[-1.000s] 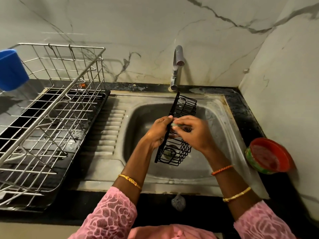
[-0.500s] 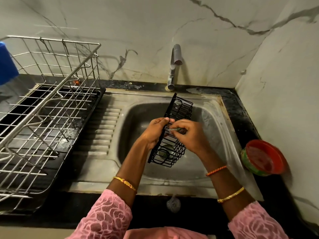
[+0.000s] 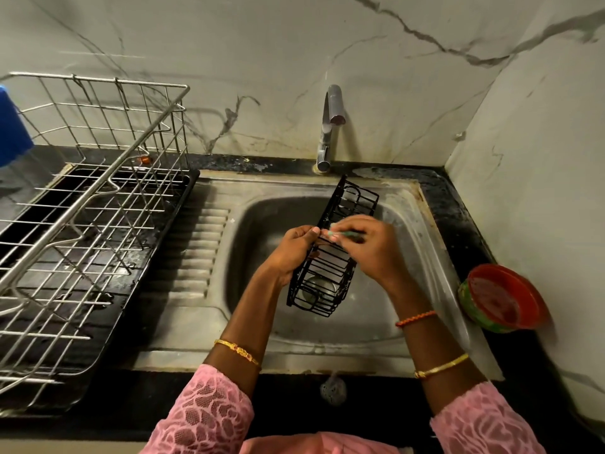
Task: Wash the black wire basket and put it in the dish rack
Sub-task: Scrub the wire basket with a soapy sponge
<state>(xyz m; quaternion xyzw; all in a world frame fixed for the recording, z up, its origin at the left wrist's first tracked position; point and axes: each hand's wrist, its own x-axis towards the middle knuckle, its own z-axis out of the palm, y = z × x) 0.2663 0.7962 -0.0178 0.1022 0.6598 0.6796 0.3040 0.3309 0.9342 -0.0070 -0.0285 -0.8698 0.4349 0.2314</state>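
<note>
Over the sink (image 3: 425, 244), head view: my left hand (image 3: 296, 253) grips the black wire basket (image 3: 327, 273) by its long edge, basket tilted above the basin. My right hand (image 3: 366, 247) pinches a small green scrubber (image 3: 343, 233) against the wires. Dish rack (image 3: 88, 224) sits left, well apart, red bowl (image 3: 504, 299) right

dish rack (image 3: 91, 231) left of sink (image 3: 422, 257) (bowl (image 3: 504, 298) right).

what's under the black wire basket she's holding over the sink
Through the black wire basket you can see the sink bowl and its round metal drain. The left hand hides part of the bowl.
</note>
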